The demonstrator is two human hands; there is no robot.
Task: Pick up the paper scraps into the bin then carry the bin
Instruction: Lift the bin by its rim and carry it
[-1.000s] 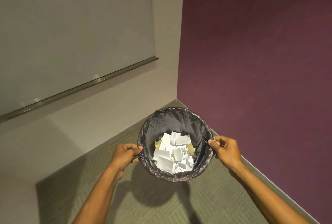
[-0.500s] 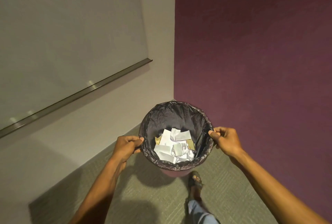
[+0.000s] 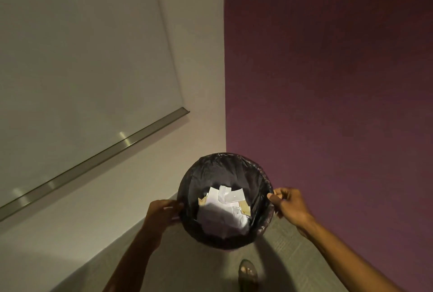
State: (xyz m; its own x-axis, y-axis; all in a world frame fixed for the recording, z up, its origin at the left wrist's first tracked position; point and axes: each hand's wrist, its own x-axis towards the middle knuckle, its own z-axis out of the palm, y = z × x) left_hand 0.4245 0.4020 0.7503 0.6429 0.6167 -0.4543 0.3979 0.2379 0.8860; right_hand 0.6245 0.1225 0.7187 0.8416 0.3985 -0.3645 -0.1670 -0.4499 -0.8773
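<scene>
The bin (image 3: 225, 200) was held off the carpeted floor (image 3: 199, 266) in front of the person, close to the corner where the pale wall (image 3: 93, 57) met the purple wall (image 3: 328, 80). A black liner (image 3: 234, 174) covered its rim and inside. The left hand (image 3: 161, 213) gripped the rim on the left side, fingers curled closed over the liner edge. The right hand (image 3: 289, 205) gripped the opposite side — thumb and fingers pinched shut on the rim. Both forearms reached in from the bottom of the view.

The paper scraps (image 3: 222, 207) lay in a loose pile at the bottom of the bin — mostly white pieces, with a few tan ones at the edges. A metal rail (image 3: 98, 158) ran diagonally along the pale wall. One foot in a sandal (image 3: 248, 275) showed on the floor beneath the bin. The left side of the scene was motion-blurred.
</scene>
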